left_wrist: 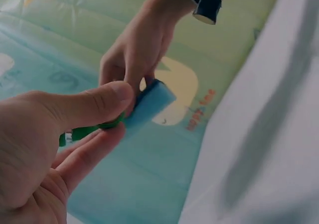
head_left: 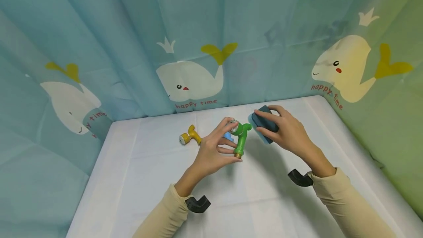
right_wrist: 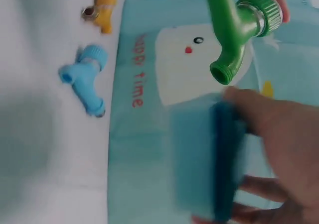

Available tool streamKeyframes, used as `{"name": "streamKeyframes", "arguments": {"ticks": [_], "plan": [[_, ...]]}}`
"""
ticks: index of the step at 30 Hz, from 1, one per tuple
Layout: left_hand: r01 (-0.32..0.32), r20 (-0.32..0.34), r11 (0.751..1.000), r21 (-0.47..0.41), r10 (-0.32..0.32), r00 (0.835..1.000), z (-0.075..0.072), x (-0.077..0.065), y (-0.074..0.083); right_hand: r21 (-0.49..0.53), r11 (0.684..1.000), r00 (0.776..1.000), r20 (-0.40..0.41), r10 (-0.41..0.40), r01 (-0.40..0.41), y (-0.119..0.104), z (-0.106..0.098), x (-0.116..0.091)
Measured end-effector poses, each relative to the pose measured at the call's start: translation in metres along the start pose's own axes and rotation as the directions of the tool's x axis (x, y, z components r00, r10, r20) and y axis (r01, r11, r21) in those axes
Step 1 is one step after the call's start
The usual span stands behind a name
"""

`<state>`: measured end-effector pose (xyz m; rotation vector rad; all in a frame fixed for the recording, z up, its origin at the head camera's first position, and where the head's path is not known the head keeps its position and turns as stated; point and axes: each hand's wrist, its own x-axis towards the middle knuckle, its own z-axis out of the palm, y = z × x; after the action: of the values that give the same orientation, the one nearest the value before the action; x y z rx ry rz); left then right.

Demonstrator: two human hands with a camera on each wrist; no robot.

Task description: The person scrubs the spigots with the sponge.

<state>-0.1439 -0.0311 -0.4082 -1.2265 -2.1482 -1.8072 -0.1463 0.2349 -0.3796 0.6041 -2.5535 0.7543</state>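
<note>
A green faucet (head_left: 242,140) with a brass threaded end is held up off the table by my left hand (head_left: 213,148), thumb at the threaded end and fingers at the knob. My right hand (head_left: 289,129) grips a two-tone blue sponge (head_left: 265,122), its dark layer toward the palm and its lighter layer facing the faucet. In the right wrist view the sponge (right_wrist: 199,159) is blurred and sits just below the spout of the faucet (right_wrist: 229,35). From the head view I cannot tell whether sponge and spout touch.
On the white-covered table (head_left: 148,179) lie a yellow faucet (head_left: 191,135) and a light blue faucet (right_wrist: 85,79), the latter mostly behind my left hand in the head view. A blue-green curtain (head_left: 132,47) with whale prints hangs behind the table and along its sides.
</note>
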Motion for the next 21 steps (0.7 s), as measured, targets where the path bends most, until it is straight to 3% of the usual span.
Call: {"name": "streamKeyframes", "arguments": {"ticks": [5,7,10,12,17,21], "plan": [[0.009,-0.018,0.996,-0.089,-0.010,1.000,0.001,0.000,-0.002,0.029,0.996,0.992,-0.088,-0.086,0.089,-0.012,0.005,-0.003],[0.017,-0.025,0.991,-0.133,-0.020,0.999,0.000,0.001,-0.002,-0.006,0.994,0.989,-0.094,-0.111,0.111,-0.015,0.007,-0.003],[0.054,-0.038,0.983,-0.174,-0.062,0.997,0.000,0.000,-0.003,-0.059,0.992,0.984,-0.131,-0.118,0.111,-0.015,0.008,-0.005],[0.087,-0.048,0.981,-0.173,-0.096,0.994,0.000,0.001,-0.004,-0.040,0.989,0.976,-0.158,-0.150,0.145,-0.017,0.009,-0.005],[0.113,-0.044,0.977,-0.179,-0.123,0.991,0.001,0.004,-0.005,-0.043,0.951,0.945,-0.101,-0.310,0.307,-0.025,0.010,-0.003],[0.156,-0.043,0.966,-0.205,-0.168,0.985,0.000,0.002,-0.004,-0.160,0.932,0.937,-0.076,-0.340,0.325,-0.023,0.007,-0.002]]}}
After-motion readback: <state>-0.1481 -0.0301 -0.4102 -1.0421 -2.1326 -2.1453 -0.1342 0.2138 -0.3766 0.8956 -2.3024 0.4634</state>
